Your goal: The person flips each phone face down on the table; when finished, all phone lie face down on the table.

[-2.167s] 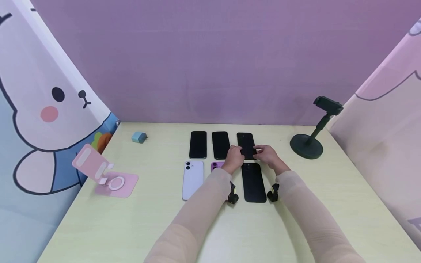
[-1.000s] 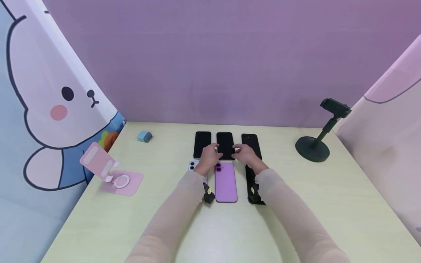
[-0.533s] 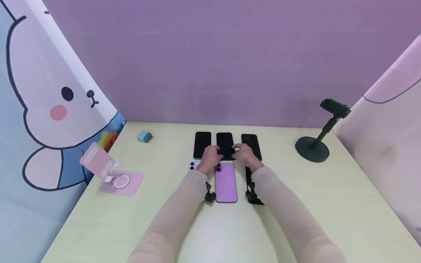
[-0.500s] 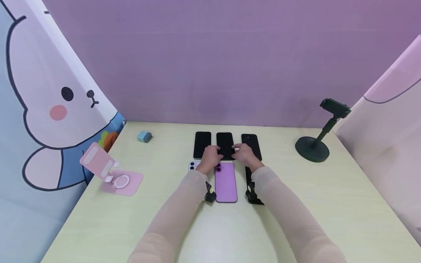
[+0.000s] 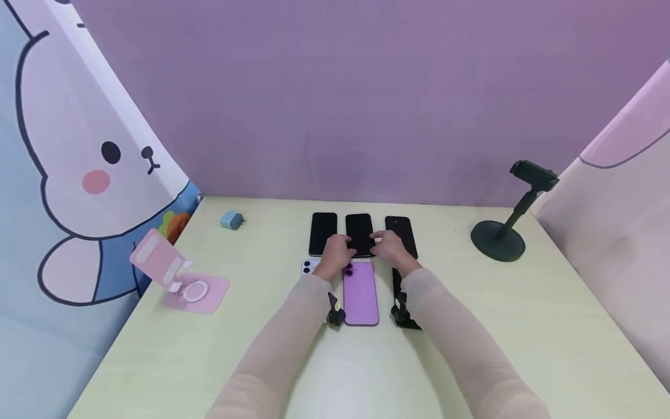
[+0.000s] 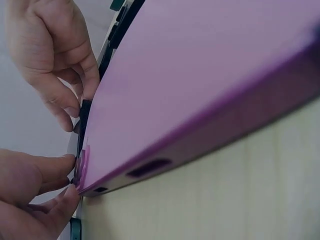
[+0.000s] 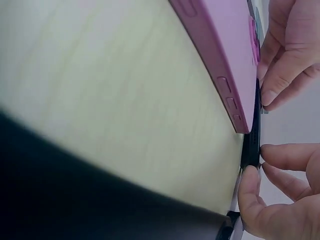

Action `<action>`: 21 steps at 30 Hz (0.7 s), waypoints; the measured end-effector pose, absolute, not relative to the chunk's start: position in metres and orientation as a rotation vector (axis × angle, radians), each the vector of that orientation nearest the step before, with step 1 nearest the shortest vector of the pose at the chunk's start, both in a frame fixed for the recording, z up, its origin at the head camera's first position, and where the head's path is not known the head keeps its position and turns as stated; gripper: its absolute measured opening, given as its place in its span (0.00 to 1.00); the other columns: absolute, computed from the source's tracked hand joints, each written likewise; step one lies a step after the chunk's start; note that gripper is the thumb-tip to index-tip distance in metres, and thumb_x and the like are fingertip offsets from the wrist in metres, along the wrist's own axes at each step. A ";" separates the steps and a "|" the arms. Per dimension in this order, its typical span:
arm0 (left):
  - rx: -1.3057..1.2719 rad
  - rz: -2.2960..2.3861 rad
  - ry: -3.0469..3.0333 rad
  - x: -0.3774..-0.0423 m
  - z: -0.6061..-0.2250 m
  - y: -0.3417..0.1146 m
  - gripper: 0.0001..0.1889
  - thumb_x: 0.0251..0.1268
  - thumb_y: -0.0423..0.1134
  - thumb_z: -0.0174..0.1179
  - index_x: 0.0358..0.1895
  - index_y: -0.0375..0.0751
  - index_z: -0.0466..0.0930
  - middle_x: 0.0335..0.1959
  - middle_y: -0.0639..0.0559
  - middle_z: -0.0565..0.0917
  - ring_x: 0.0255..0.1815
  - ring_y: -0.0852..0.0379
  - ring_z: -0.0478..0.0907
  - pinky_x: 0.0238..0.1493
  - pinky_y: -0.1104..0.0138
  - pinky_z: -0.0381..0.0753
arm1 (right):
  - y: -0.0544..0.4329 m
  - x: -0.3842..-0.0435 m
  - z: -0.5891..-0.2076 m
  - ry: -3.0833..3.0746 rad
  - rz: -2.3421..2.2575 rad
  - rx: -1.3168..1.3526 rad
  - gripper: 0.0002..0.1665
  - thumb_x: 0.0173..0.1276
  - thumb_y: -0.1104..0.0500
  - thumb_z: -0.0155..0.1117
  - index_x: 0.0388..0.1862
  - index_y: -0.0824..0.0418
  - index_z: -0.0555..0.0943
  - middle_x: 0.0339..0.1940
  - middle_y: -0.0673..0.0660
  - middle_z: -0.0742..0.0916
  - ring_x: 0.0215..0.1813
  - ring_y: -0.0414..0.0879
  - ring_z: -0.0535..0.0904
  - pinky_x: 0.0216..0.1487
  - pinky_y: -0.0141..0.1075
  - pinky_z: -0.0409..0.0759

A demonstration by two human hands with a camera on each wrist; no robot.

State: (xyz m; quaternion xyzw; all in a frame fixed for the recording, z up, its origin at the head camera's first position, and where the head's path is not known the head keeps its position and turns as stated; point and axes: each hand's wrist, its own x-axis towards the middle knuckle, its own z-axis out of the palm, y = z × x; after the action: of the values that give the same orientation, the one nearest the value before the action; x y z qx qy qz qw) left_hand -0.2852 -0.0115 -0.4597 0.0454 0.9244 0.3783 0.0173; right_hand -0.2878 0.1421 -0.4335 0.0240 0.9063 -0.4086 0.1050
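Six-phone layout aside, several phones lie in two rows on the table. Both hands are at the middle black phone (image 5: 359, 230) of the back row. My left hand (image 5: 336, 255) holds its left edge between thumb and fingers, while my right hand (image 5: 390, 249) holds the right edge. In the right wrist view the black phone (image 7: 252, 145) shows edge-on at the right thumb. A purple phone (image 5: 360, 297) lies camera side up just in front. Under the left wrist, a white phone (image 5: 307, 266) is mostly covered; the right forearm partly covers a black phone (image 5: 396, 284).
Black phones flank the middle one at left (image 5: 323, 230) and right (image 5: 400, 228). A pink folding phone stand (image 5: 209, 297) and a blue charger plug (image 5: 231, 220) are on the left. A dark round-based stand (image 5: 497, 241) stands at the back right of the table (image 5: 183, 372).
Both hands have moved left from the back row's right black phone to its middle one, uncovering the purple phone. Over the last half second they stay almost still; the head view shifts slightly.
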 end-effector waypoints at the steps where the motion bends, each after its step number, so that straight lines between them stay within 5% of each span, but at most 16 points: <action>1: 0.141 1.174 2.875 -0.285 -0.460 -0.012 0.19 0.66 0.33 0.63 0.58 0.28 0.78 0.55 0.39 0.81 0.52 0.50 0.79 0.57 0.61 0.75 | 0.143 -0.288 -0.434 2.658 -1.223 0.067 0.27 0.64 0.69 0.61 0.64 0.66 0.75 0.53 0.66 0.82 0.49 0.52 0.77 0.49 0.43 0.76; 12: 0.126 1.200 2.841 -0.284 -0.458 -0.011 0.19 0.69 0.34 0.61 0.58 0.28 0.77 0.51 0.39 0.82 0.37 0.54 0.83 0.52 0.62 0.78 | 0.153 -0.293 -0.433 2.485 -1.471 -0.023 0.28 0.67 0.69 0.59 0.67 0.67 0.72 0.57 0.70 0.79 0.52 0.57 0.79 0.50 0.44 0.77; 21: 0.275 1.185 2.908 -0.286 -0.461 -0.007 0.17 0.70 0.34 0.58 0.58 0.30 0.78 0.55 0.37 0.80 0.58 0.47 0.75 0.60 0.58 0.72 | 0.156 -0.294 -0.432 2.357 -1.716 -0.049 0.30 0.68 0.71 0.58 0.69 0.68 0.68 0.55 0.70 0.77 0.43 0.50 0.80 0.50 0.42 0.80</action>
State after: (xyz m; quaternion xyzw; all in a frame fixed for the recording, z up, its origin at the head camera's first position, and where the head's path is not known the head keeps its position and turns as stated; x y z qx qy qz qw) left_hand -0.2859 -0.0068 -0.4606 0.0872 0.9225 0.3759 -0.0054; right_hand -0.2940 0.1557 -0.4319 -0.0167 0.8031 -0.5849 0.1126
